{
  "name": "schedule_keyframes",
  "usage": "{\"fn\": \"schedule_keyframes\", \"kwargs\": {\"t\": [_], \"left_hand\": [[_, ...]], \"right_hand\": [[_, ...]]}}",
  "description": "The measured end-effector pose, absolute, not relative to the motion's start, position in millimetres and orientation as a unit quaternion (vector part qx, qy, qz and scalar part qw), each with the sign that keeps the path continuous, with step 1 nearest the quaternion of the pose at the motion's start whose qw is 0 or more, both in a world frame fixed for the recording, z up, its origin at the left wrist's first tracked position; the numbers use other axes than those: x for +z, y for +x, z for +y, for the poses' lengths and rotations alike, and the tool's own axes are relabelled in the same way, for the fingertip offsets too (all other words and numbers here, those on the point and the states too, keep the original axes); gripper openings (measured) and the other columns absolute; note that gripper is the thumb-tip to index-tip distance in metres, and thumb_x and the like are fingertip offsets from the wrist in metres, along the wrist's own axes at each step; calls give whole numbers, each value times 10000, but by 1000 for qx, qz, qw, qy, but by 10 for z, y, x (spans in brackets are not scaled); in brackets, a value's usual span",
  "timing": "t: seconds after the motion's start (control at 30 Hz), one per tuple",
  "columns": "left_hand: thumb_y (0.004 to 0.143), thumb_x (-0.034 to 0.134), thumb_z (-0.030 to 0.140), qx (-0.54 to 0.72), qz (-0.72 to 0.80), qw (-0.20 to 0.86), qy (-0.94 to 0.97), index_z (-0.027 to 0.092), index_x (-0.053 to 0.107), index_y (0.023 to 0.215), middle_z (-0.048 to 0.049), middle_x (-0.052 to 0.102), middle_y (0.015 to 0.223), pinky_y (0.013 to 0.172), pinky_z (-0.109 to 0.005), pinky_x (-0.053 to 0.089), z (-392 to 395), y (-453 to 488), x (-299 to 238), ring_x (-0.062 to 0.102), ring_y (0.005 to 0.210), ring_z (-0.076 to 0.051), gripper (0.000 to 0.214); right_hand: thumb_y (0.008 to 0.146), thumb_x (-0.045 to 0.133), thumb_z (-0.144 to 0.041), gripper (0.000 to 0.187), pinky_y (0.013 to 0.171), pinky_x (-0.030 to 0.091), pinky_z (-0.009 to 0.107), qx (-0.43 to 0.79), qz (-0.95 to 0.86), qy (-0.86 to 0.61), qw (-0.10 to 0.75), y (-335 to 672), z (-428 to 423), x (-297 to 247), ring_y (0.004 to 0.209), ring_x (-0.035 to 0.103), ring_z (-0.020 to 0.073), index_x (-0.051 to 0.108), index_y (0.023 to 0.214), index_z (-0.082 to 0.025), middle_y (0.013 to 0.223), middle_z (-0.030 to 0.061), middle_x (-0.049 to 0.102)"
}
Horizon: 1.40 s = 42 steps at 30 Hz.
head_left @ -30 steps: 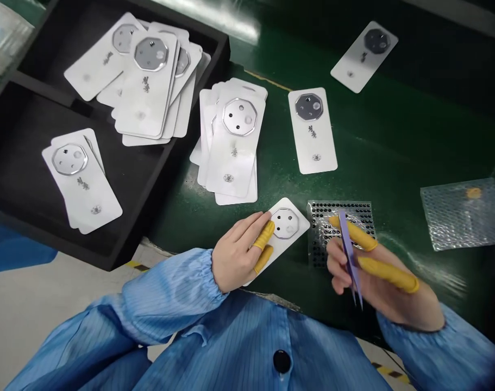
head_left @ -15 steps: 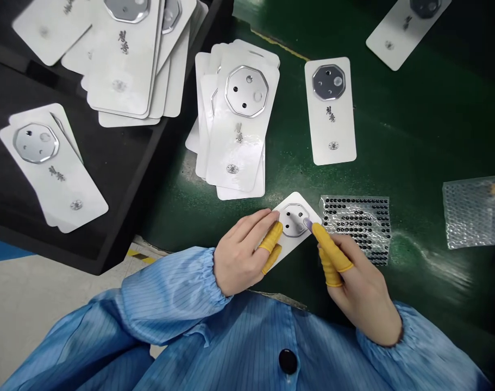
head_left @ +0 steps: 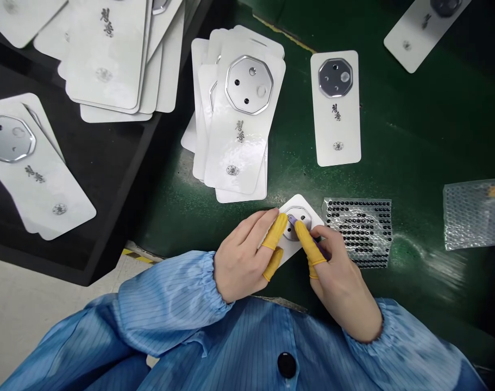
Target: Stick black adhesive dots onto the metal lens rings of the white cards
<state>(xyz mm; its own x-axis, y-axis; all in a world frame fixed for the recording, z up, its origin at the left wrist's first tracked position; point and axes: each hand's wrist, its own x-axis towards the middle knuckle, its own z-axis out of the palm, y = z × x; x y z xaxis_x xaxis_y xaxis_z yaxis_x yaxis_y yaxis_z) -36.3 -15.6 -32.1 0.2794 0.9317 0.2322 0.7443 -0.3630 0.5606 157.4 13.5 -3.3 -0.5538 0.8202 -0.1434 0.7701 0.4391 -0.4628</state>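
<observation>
A small white rounded card (head_left: 292,251) with a silver octagonal disc and small round dark spots lies slanted on the green table before me. My left hand (head_left: 247,255), with yellow finger cots on thumb and index finger, grips it along its left side. Between yellow-cotted thumb and index finger, my right hand (head_left: 337,271) pinches a slim purple tool (head_left: 292,219), its tip at the upper left of the disc. The tool's exact kind is hidden by the fingers. Close by on the right is a clear sheet (head_left: 358,233) with rows of shiny black dots.
A stack of similar white cards (head_left: 241,155) stands behind my left hand. One card with a dark octagon (head_left: 337,127) lies further right, another (head_left: 408,46) at the far right. The black tray (head_left: 104,157) on the left holds more cards. Bubble wrap (head_left: 475,217) lies at right.
My right hand has moved left, taking the purple tool's tip from the disc's right side to its upper left. My left hand keeps its grip on the card. The view has shifted slightly.
</observation>
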Motion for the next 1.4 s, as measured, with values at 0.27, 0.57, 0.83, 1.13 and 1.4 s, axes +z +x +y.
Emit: {"fn": "schedule_keyframes", "kwargs": {"t": [0.27,0.57,0.83,1.13,1.4], "left_hand": [[712,534,194,189,531,165,810,17,598,1152,-247,490,1307,887,-471,487,-134,-349,-304,481,1135,-368,478],[744,539,187,182,556,176,792,66,686,996,-208,519,1273,872,-423,451,-87,-331,-216,457,1122,-340,315],[751,538,189,191,566,180,781,104,708,850,-192,533,1252,845,-416,443,-79,-315,-209,468,1121,-335,215],[695,556,177,228,549,162,787,59,687,962,-211,534,1224,896,-461,459,-86,-324,-295,471,1123,-351,320],[844,521,239,191,542,79,814,86,695,823,-226,556,1238,846,-460,494,-120,-308,-308,520,1093,-346,233]], "right_hand": [[828,366,-46,446,500,583,309,280,-819,-499,47,1489,175,58,742,654,204,495,1203,-251,1036,113,565],[808,275,27,355,543,595,274,219,-901,-374,-18,1450,306,200,779,644,180,501,1060,-82,1091,196,473],[707,301,81,368,614,612,328,182,-925,-330,-41,1493,320,170,874,616,238,531,961,-52,1148,224,434],[795,329,21,420,688,595,346,263,-882,-385,66,1601,267,70,943,603,219,530,1135,-122,1152,171,474],[900,498,-283,391,543,517,293,381,-685,-578,228,2231,363,273,662,554,128,499,1289,-332,1118,60,555]]}}
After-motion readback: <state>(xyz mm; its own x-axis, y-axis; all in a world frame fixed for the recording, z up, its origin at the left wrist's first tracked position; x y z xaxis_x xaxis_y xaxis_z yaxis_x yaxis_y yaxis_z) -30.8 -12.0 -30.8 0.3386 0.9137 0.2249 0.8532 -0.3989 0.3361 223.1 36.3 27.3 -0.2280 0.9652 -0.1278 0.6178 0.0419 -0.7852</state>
